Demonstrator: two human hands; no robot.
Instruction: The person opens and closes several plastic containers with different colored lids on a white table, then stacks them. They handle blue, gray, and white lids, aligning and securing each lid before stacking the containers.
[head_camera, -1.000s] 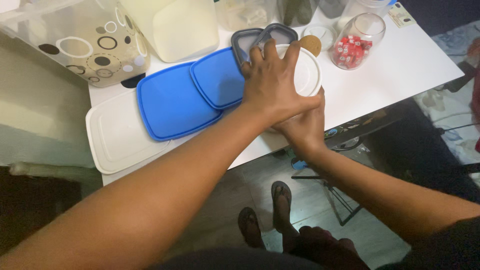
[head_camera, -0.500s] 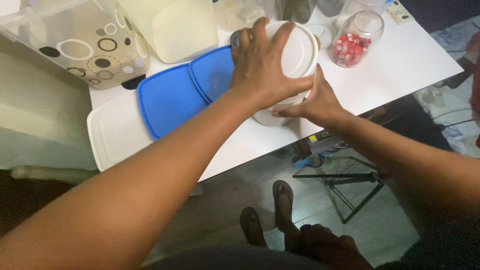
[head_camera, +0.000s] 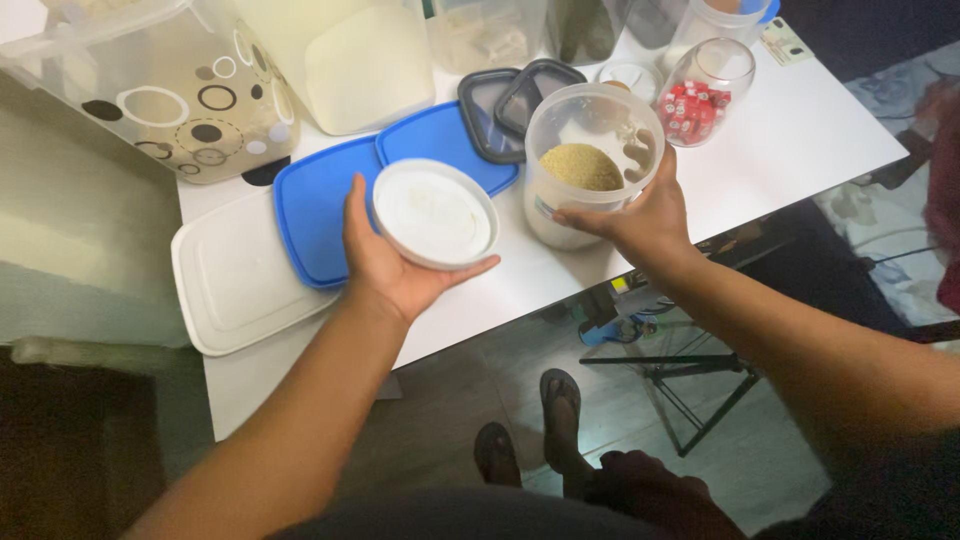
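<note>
Far left on the white table: clear storage bin with circle pattern, and in front of it a flat white rectangular lid reaching the table's near edge. Just right, two blue lids side by side, the smaller one overlapping the larger. Behind them, a cream container.

Left hand palm up over the blue lids, fingers curled under and grasping a round white lid, held turned over with its inner side facing up, clear of the table.

Right of that, two dark grey lids lying overlapped near the back. In front of them, a clear round jar, open, upright on the table near its front edge, with brown granules inside. Right hand wrapped around the jar's near side, thumb and fingers gripping the wall.

Further right, a glass jar of small red-wrapped pieces, close beside the open jar. Below the table edge, sandalled feet on the floor
</note>
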